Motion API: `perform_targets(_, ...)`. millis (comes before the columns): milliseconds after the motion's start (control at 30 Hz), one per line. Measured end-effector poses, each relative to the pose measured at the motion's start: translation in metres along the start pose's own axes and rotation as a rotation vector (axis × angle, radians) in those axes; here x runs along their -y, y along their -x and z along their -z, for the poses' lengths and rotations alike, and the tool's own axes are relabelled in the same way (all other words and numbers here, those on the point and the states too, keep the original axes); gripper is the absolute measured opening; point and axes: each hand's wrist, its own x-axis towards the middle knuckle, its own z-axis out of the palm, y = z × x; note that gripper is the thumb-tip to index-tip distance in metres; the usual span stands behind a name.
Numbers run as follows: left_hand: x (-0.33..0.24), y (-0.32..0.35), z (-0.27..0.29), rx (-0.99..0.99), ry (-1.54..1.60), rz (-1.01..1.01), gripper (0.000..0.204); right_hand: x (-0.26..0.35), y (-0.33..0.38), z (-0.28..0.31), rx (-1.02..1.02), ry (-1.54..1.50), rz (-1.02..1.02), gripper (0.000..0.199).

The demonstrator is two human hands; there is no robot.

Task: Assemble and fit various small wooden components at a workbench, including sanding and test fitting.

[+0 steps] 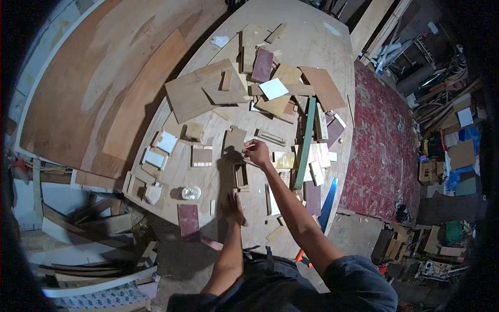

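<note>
Handling: wooden box (247, 179) looks light, stiff; we'd grip long sides
Left hand (235, 210): unclenched, by near end
Right hand (257, 153): pinched, contents unclear to us

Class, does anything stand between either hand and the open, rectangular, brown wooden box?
Nothing visible does: the left hand is near the near end of the brown wooden box, the right hand near its far end.
</note>
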Motion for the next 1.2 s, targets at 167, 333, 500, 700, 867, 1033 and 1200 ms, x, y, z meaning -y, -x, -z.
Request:
perform_targets(167, -0.007, 0.001, -0.006, -0.002, 0.023, 0.019, 0.164, -0.042, -0.082, 0.043, -0.163, 0.134, 0.010, 0.023)
perform_targets(333, -0.001, 0.005, -0.005, 0.006, 0.045, 0.105, 0.166, -0.059, -0.166, 0.092, -0.781, 0.201, -0.127, 0.066)
perform_targets(500, -0.024, 0.007, 0.005, -0.079, -0.004, 0.104, 0.152, -0.070, -0.205, 0.155, -0.705, 0.095, -0.321, 0.065)
perform_targets(700, -0.013, 0.004, -0.001, 0.002, 0.031, 0.118, 0.146, -0.069, -0.199, 0.161, -0.536, -0.411, -0.268, 0.036)
perform_targets(867, -0.013, 0.007, 0.010, 0.056, -0.055, 0.106, 0.143, -0.074, -0.148, 0.225, -0.703, 0.212, -0.233, 0.041)
perform_targets(1033, -0.010, 0.007, 0.007, -0.151, -0.105, 0.057, 0.149, -0.041, -0.134, 0.239, -0.757, 0.835, -0.193, 0.046)
perform_targets(1200, -0.019, 0.005, 0.005, -0.064, -0.136, 0.054, 0.152, 0.018, -0.171, 0.196, -0.550, 0.865, 0.403, 0.065)
